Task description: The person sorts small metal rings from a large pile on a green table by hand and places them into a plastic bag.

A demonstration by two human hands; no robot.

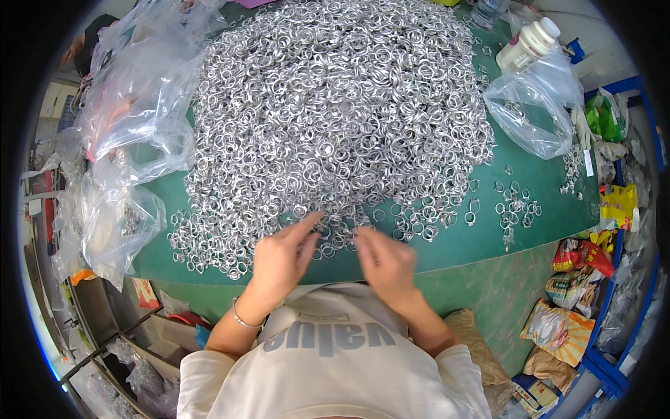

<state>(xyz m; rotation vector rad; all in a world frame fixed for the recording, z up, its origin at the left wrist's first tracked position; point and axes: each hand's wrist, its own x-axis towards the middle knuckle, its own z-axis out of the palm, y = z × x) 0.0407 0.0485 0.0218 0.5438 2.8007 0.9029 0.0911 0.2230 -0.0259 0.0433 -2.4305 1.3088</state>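
A large heap of silvery metal rings [335,115] covers the middle of the green table [471,246]. At the heap's near edge, my left hand [282,256] has its thumb and index finger apart over loose rings, and no ring shows in its grasp. To the right, my right hand [384,256] is blurred, its fingertips bent down close to the rings; whether they pinch one cannot be told. Between the two hands lie several loose rings [330,246]. A smaller group of rings [515,207] rests apart, on the right side of the table.
Clear plastic bags [141,105] crowd the table's left side. At the right are an open plastic bag [528,115], a white bottle [528,44] and a clear cup [487,13]. Filled packages [560,330] stand by a blue rack, and a divided drawer [157,340] is at lower left.
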